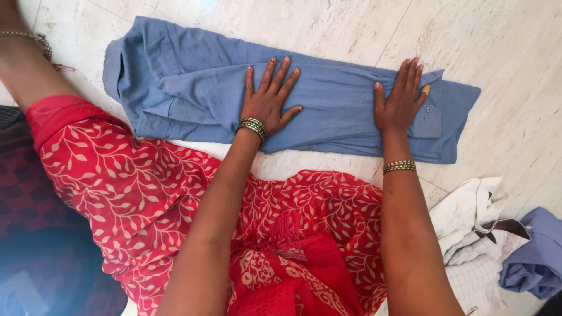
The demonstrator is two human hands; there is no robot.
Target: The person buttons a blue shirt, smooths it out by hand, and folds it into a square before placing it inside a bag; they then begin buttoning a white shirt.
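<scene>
Blue cloth: blue shirt (328, 111), woven and button-cuffed, folded into a long narrow band, lying flat on the floor (515, 52) across the upper middle of the view.
Shirt ends: collar end, by the look of it, bunched toward the upper left; cuff (430, 120) with two small buttons at the right end, sleeve laid along the band.
Left hand (270, 100): flat on the middle of the band, palm down, fingers fanned apart, gripping nothing.
Right hand (401, 100): flat near the cuff end, palm down, fingers close together and extended, gripping nothing.
Wrists: stacked bangles on both.
Step in hand (judgement): pressing and smoothing the lengthwise fold; both sides look already turned in, and the cross fold is not yet made.
Next move calls for (judgement): a pinch on one short end, carried squarely over to the other, the opposite hand pinning the middle so the band does not slip on smooth stone; the loose sleeve needs to stay tucked.
Near edge of shirt: person's lap in red leaf-print fabric (146, 193), touching or just overlapping the hem.
Lower right of floor: heap of white and checked garments (474, 240) with another blue garment (535, 257) beside it, well apart from the band.
Left edge: dark patterned mat (29, 199).
</scene>
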